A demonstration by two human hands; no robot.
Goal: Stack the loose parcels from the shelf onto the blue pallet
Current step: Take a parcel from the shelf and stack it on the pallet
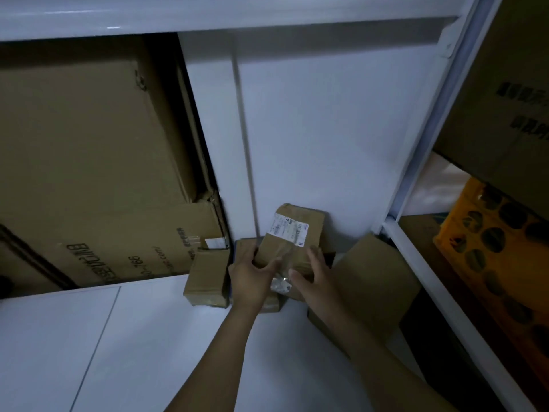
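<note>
A small brown cardboard parcel (292, 233) with a white shipping label stands tilted at the back of the white shelf (148, 337). My left hand (251, 278) grips its lower left edge and my right hand (315, 278) holds its lower right side. Under it lie other small brown parcels: one to the left (208, 278), a larger one to the right (377, 281), and one partly hidden beneath my hands. The blue pallet is not in view.
Big cardboard cartons (89, 150) fill the shelf's left side. The white back panel (312, 129) rises behind the parcels. A white shelf upright (430, 129) stands at the right, with a yellow crate (499, 251) and another carton (505, 84) beyond it.
</note>
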